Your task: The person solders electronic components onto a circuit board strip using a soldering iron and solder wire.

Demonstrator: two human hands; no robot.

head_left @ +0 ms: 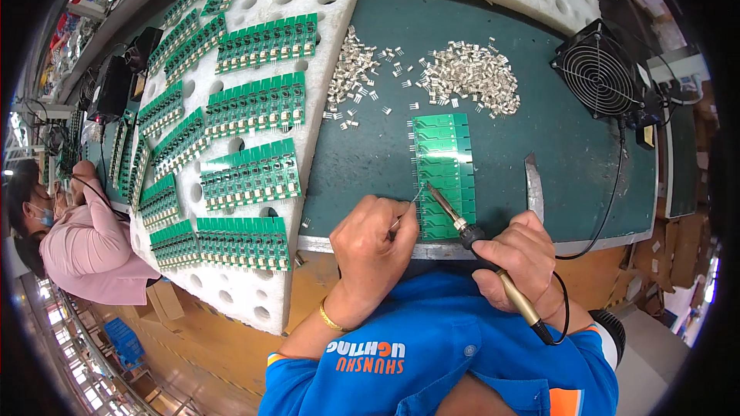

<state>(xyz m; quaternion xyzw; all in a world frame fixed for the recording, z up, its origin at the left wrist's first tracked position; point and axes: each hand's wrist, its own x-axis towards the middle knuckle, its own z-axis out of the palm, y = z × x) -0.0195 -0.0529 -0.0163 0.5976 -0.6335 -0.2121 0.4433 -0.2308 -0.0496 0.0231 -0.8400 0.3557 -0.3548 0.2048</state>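
A green circuit board panel lies near the front edge of the dark green bench mat, with a row of metal pins along its left side. My right hand is closed around a soldering iron, its tip resting at or just over the panel's lower left part. Left of the panel, my left hand pinches a thin solder wire, whose end points toward the iron's tip. Whether wire and tip touch is too small to tell.
Two heaps of small pinned metal parts lie beyond the panel. A white foam sheet at left carries several populated green boards. At right are a metal strip and a black fan. A person in pink sits far left.
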